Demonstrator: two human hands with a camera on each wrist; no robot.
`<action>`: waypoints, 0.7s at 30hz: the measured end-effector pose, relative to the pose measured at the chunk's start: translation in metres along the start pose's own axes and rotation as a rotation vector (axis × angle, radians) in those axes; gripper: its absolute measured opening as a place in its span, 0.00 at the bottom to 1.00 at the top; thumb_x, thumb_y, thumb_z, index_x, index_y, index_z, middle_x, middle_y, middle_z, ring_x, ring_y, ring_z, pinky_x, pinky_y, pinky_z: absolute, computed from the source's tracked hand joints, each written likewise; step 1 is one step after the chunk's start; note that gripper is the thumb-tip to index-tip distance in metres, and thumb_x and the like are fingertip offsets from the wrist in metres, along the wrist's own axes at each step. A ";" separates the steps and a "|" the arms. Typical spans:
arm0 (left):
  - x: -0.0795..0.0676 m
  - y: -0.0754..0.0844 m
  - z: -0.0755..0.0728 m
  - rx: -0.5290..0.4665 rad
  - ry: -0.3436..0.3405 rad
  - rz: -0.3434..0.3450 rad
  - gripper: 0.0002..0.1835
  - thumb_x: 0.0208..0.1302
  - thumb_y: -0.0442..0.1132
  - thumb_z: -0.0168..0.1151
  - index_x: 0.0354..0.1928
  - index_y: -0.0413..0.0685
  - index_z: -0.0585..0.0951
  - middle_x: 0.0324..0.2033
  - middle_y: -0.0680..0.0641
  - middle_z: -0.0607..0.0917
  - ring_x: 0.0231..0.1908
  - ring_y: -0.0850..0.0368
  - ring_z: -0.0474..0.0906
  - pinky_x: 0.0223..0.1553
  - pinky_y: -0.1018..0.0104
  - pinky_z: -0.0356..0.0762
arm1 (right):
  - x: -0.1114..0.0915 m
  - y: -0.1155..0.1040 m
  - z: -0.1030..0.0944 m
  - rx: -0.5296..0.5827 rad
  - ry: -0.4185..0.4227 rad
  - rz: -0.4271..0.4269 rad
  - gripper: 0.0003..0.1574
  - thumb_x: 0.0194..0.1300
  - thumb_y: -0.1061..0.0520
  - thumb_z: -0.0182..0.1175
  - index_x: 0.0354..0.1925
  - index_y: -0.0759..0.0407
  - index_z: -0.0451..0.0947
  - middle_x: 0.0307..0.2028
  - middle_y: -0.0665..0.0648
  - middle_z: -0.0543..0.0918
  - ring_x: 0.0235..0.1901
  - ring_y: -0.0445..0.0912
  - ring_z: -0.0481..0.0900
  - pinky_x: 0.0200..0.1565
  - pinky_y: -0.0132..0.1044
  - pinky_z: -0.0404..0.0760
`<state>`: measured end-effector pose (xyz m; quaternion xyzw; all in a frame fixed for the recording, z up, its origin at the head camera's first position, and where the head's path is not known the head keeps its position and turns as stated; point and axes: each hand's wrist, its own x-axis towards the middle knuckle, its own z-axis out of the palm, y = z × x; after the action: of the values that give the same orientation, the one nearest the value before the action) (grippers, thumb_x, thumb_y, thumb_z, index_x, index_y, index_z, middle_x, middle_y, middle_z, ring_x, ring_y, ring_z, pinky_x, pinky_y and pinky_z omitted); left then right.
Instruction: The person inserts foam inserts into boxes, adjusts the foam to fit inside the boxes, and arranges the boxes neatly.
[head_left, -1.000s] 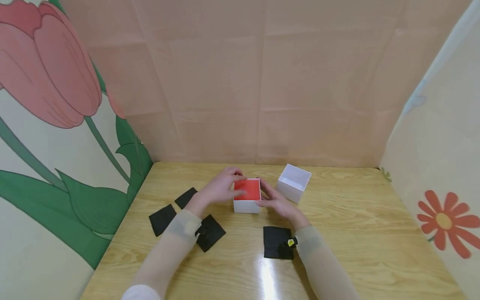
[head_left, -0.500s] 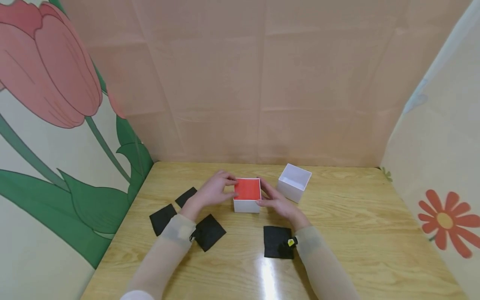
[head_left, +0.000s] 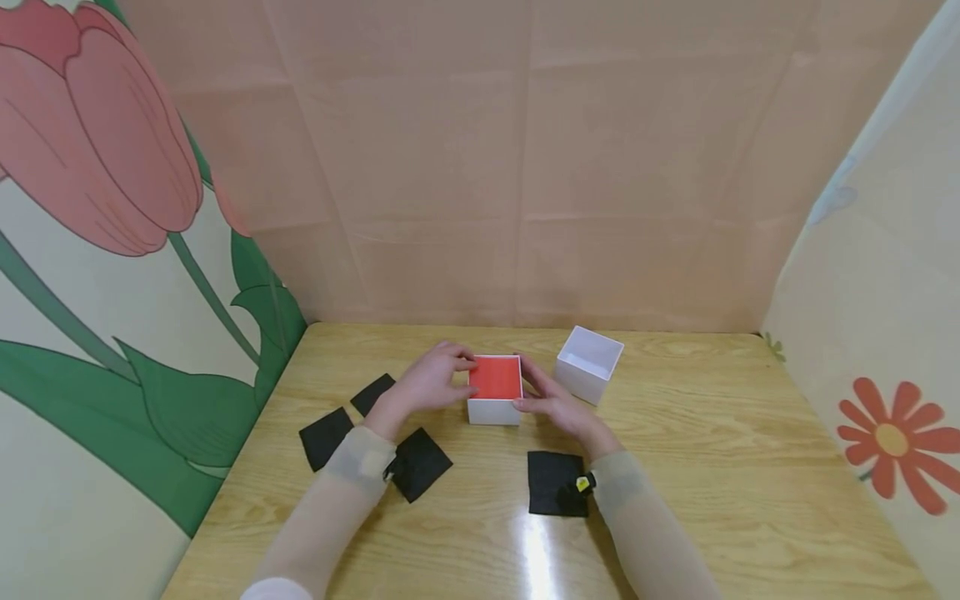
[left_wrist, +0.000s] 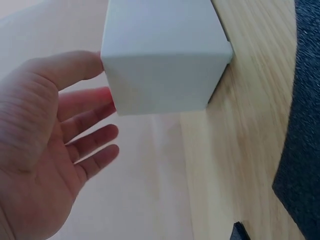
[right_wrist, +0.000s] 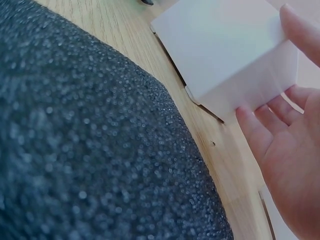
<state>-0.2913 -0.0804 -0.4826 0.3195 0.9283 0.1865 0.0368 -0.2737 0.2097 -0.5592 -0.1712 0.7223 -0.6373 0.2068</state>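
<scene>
1. Nearest me lies the front black square (head_left: 551, 477), flat, partly behind my right wrist. Close up in the right wrist view its face is grainy and full of tiny glints; whether it is felt or something rougher I can't tell.

2. Off to the left, three more black squares (head_left: 423, 467) lie flat, each turned its own way, thin and straight-edged.

3. My right hand (head_left: 558, 406) has a light hold on the red-topped box (head_left: 493, 413): thumb at the near right corner, fingers along the right side.

4. My left hand (head_left: 431, 379) is at the opposite side, loosely spread, thumb and forefinger by the left edge, the other fingers free. It grips nothing.

5. The box sits between my hands on the wood-grained tabletop (head_left: 720, 433): smooth white walls, crisp corners, and a flat, matt red panel (head_left: 497, 379) framed by the rim. I take the step in hand to be steadying this box with the panel squared in it. The next move, I'd say, calls for a gentle touch, so the thin walls aren't squeezed inward.

6. Just beyond my right hand stands the white open box (head_left: 579, 385), turned at an angle, its plain hollow facing up.

7. Furthest off hangs a peach-brown cloth (head_left: 420, 167), softly creased in a grid of folds.
</scene>
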 end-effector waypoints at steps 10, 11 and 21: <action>0.007 0.012 -0.004 -0.015 -0.039 -0.091 0.27 0.68 0.48 0.75 0.65 0.46 0.86 0.65 0.48 0.80 0.66 0.51 0.71 0.68 0.55 0.75 | -0.001 -0.004 0.001 -0.007 -0.004 -0.002 0.63 0.72 0.47 0.69 0.88 0.46 0.41 0.86 0.54 0.46 0.83 0.60 0.48 0.78 0.59 0.56; 0.008 0.014 -0.004 -0.021 -0.039 -0.100 0.26 0.67 0.47 0.75 0.64 0.46 0.87 0.65 0.48 0.80 0.65 0.51 0.71 0.67 0.55 0.75 | -0.001 -0.004 0.001 -0.004 -0.006 -0.002 0.63 0.72 0.47 0.69 0.88 0.46 0.41 0.86 0.54 0.46 0.83 0.60 0.48 0.78 0.59 0.56; 0.012 0.022 -0.001 -0.041 -0.055 -0.168 0.24 0.66 0.44 0.76 0.62 0.45 0.88 0.63 0.47 0.80 0.62 0.51 0.71 0.64 0.56 0.78 | 0.000 -0.001 0.001 0.003 0.003 0.000 0.62 0.72 0.48 0.70 0.88 0.47 0.42 0.86 0.52 0.49 0.83 0.57 0.49 0.79 0.56 0.57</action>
<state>-0.2887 -0.0576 -0.4730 0.2447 0.9465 0.1927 0.0845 -0.2729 0.2089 -0.5579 -0.1701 0.7218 -0.6385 0.2060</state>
